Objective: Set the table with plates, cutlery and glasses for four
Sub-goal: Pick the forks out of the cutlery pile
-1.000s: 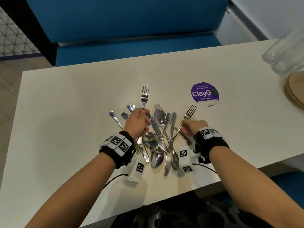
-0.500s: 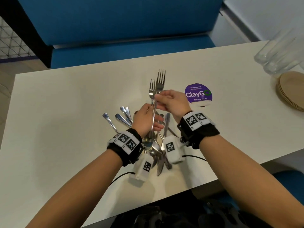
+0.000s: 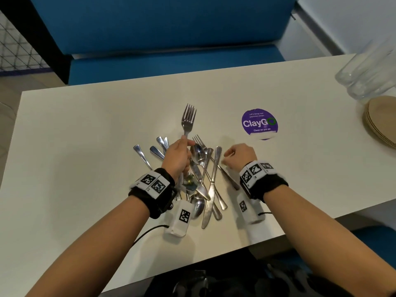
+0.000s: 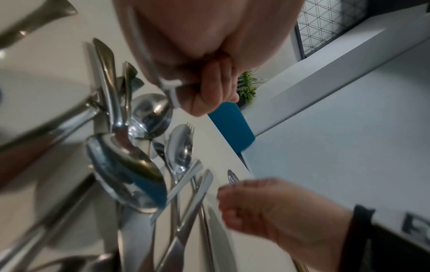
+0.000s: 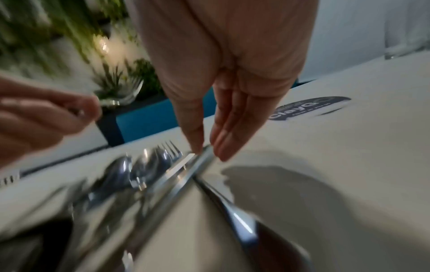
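Cutlery pile [image 3: 201, 179] sits mid-surface, near the front edge, between the two hands. Left hand [image 3: 179, 156] is over the pile's left side, fingers curled round fork handles; the forks [image 3: 188, 118] stick out beyond the fist, tines pointing away from the person toward the blue bench [image 3: 171, 65]. Looks like two forks stacked, tines overlap so count not certain.

Right hand [image 3: 241, 155] is at the pile's right edge, holding nothing, thumb and fingers straight and close together; in the right wrist view the fingertips [image 5: 221, 149] are at the tip of a knife handle [image 5: 202, 158], touching or just short, can't tell through blur. Next pick probably turns on this: the knife [image 3: 212, 185] lies with its long axis running roughly near-to-far, handle end far, right under the right hand, so the right hand is the nearer one. A loose fork [image 3: 200, 140] lies in the pile, tines just right of the left hand's knuckles; spoons [image 3: 198, 152] are tangled between.

Surface [image 3: 85, 146] has a purple sticker [image 3: 259, 123] right of the pile. Stack of plates [image 3: 380, 123] and glasses [image 3: 368, 69] are well right of the sticker at the surface's right end; glasses look empty, nothing visible on the plates. No places laid yet by the look of it.
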Demonstrator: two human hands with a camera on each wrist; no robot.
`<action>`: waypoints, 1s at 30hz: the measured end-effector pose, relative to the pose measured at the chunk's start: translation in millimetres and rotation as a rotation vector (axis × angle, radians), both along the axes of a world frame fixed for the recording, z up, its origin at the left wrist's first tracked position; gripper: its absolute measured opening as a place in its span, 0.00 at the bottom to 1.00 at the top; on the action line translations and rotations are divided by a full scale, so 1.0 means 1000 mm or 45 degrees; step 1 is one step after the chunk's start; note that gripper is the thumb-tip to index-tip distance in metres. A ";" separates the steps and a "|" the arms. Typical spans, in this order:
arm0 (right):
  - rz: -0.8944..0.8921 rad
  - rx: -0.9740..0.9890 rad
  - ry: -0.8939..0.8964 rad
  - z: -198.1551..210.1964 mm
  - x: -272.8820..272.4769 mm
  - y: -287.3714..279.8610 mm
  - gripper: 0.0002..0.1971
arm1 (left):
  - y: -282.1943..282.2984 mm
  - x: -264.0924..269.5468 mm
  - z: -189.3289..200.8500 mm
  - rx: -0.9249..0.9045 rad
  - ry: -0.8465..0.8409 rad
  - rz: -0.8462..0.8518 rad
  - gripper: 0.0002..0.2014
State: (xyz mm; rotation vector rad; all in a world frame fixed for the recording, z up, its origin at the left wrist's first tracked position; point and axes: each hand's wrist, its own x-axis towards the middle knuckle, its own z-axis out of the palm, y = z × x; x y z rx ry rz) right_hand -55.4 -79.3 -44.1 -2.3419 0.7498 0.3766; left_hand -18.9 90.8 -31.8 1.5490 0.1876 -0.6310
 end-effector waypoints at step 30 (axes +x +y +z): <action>0.062 0.925 -0.346 0.045 0.027 0.065 0.23 | 0.018 0.010 0.004 -0.011 -0.166 0.202 0.14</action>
